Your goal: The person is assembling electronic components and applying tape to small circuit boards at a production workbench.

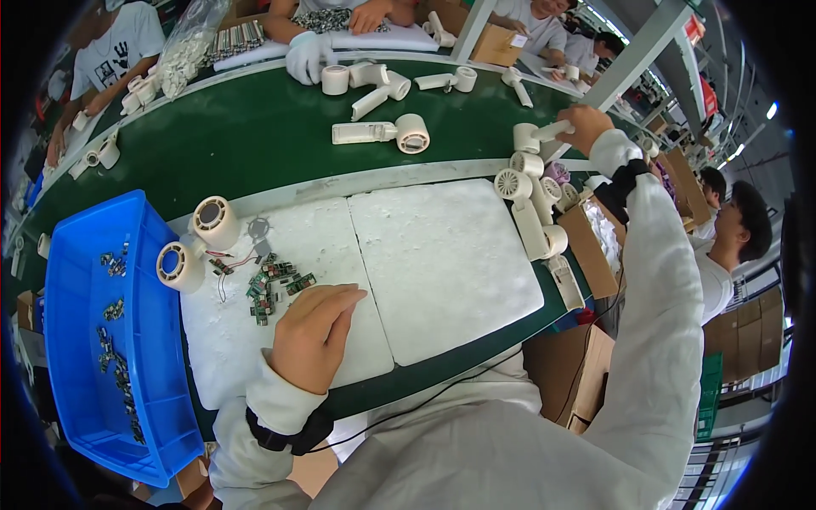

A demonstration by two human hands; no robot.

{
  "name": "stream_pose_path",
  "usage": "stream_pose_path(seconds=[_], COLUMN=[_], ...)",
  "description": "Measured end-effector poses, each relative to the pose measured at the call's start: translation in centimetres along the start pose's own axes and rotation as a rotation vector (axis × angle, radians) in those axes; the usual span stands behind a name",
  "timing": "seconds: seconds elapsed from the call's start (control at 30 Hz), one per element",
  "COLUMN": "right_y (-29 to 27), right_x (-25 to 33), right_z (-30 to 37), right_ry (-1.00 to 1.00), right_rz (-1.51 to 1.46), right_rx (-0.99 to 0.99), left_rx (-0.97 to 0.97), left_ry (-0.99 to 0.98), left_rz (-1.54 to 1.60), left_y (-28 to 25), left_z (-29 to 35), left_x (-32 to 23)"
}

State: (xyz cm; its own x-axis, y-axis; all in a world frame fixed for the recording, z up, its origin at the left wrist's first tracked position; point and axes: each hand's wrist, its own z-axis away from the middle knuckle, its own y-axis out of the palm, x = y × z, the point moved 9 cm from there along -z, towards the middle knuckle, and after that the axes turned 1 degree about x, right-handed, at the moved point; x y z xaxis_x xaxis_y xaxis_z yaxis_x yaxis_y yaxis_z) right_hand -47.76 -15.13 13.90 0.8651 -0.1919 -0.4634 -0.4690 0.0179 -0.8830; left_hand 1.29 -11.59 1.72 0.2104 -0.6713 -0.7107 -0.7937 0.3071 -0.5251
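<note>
My right hand (586, 129) reaches far out to the right, its fingers closed round the handle of a white handheld fan housing (551, 131) at the top of a pile of similar fan housings (529, 223). Over the left foam pad (314, 242) is my left hand (313, 327), fingers curled and pressed together; anything inside them is hidden. Just beyond it lies a heap of small green circuit boards (270, 280), some with red and dark wires. Two round cream fan heads (216, 223) stand at the pad's far left corner, near a flat grey disc (258, 228).
A blue bin (157, 340) with more small boards stands on the left. Across the green belt (255, 140) lie several white fan housings (365, 133). A cardboard box (595, 242) sits at right below the pile. Co-workers sit opposite, one wearing a white glove (306, 58).
</note>
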Motion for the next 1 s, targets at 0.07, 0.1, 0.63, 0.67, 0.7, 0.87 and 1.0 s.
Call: stream_pose_path(seconds=[0.07, 0.1, 0.63, 0.67, 0.7, 0.87, 1.0], right_y=[-1.4, -2.5, -6.3, -6.5, -6.2, -6.8, -3.7], right_x=[-0.1, -0.1, 27.0, 27.9, 27.8, 27.1, 28.2], right_z=[0.5, 1.0, 23.4, 23.8, 23.5, 20.8, 19.4], right_ry=[0.024, 0.048, -0.46, -0.503, -0.483, -0.411, -0.358], right_rz=[-0.039, -0.082, -0.404, -0.55, -0.557, -0.671, -0.576], right_rx=[-0.106, -0.209, -0.197, -0.225, -0.223, -0.288, -0.144], left_rx=[-0.008, -0.029, 0.008, 0.03, 0.054, 0.134, 0.271], left_ry=[-0.053, -0.048, -0.207, -0.176, -0.147, -0.124, -0.075], left_rz=[0.11, 0.107, 0.141, 0.131, 0.121, 0.145, 0.001], left_y=[0.0, -0.2, 1.0, 1.1, 1.3, 2.7, 4.3], left_z=[-0.2, -0.2, 0.5, 0.3, 0.1, -0.3, -1.0], left_x=[0.2, 0.2, 1.3, 1.0, 0.8, 0.7, -0.6])
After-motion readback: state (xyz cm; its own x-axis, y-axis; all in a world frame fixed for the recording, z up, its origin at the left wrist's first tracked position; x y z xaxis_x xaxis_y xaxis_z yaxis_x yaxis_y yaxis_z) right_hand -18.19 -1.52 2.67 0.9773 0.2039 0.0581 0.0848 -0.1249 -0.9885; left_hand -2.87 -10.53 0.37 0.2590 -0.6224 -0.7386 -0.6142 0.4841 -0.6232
